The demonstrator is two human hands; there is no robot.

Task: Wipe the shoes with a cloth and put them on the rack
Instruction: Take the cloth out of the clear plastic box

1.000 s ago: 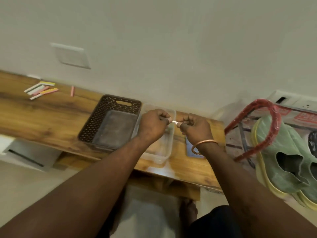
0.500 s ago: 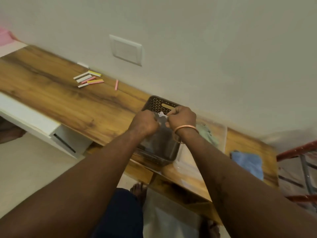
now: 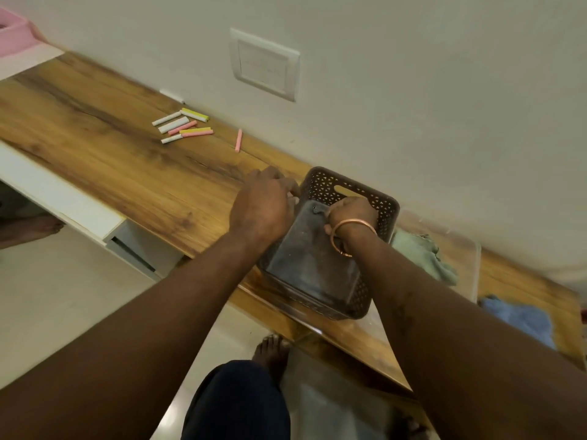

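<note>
Left hand: knuckles up at the left rim of the brown perforated basket, fingers curled. Whether it grips the rim or only rests against it cannot be told.

Right hand, copper bangle at the wrist: inside the basket near its far wall, fingers curled. A small grey scrap lies at the fingertips, but it is too small to tell whether it is pinched or lying free.

Neither hand is on a task item.

Green cloth: crumpled in a clear container just right of the basket.

Blue cloth: further right, on the tabletop.

Shoes and rack: not in view.

Assessment: either cloth should be light, soft and limp, with no risk of breakage. It would drape and trail when lifted. Take hold of a bunched fold near the middle rather than a corner, so that it comes clear of the container wall in one gather.

Also noted: chalk sticks well to the left, near the wall.
</note>
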